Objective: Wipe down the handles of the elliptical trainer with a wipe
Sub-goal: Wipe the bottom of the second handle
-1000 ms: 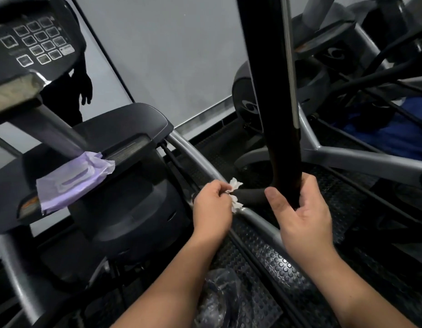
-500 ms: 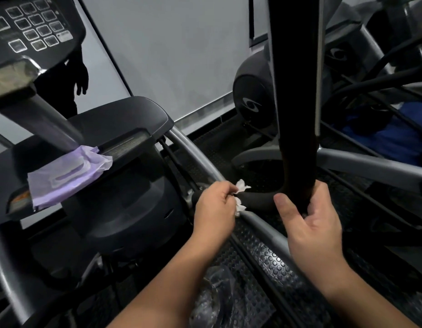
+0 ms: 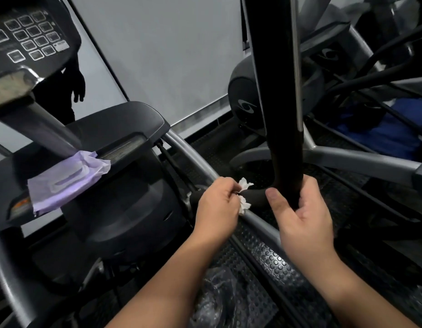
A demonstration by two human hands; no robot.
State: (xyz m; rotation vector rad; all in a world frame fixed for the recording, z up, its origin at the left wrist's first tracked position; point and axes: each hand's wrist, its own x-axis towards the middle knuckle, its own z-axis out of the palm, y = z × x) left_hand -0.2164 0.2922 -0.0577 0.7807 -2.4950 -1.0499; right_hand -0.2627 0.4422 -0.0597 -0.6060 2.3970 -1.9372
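A black padded handle (image 3: 279, 95) of the elliptical trainer rises through the middle of the view and curves left at its lower end (image 3: 257, 197). My right hand (image 3: 300, 209) grips the handle just above that bend. My left hand (image 3: 217, 207) is closed around the curved lower end with a white wipe (image 3: 244, 194) pressed against it; crumpled bits of the wipe stick out above and below my fingers. Most of the wipe is hidden inside my fist.
A purple pack of wipes (image 3: 65, 181) lies on the black console shelf (image 3: 125, 124) at left, below the keypad (image 3: 28, 36). A grey frame tube (image 3: 193, 157) runs diagonally under my hands. Another machine (image 3: 245, 100) and blue cloth (image 3: 394, 138) are at the back right. Crumpled clear plastic (image 3: 217, 297) lies on the studded floor.
The view has shifted slightly, so the handle sits further right and lower. My left hand has slid a little along the curved end with the wipe. My right hand keeps its grip.
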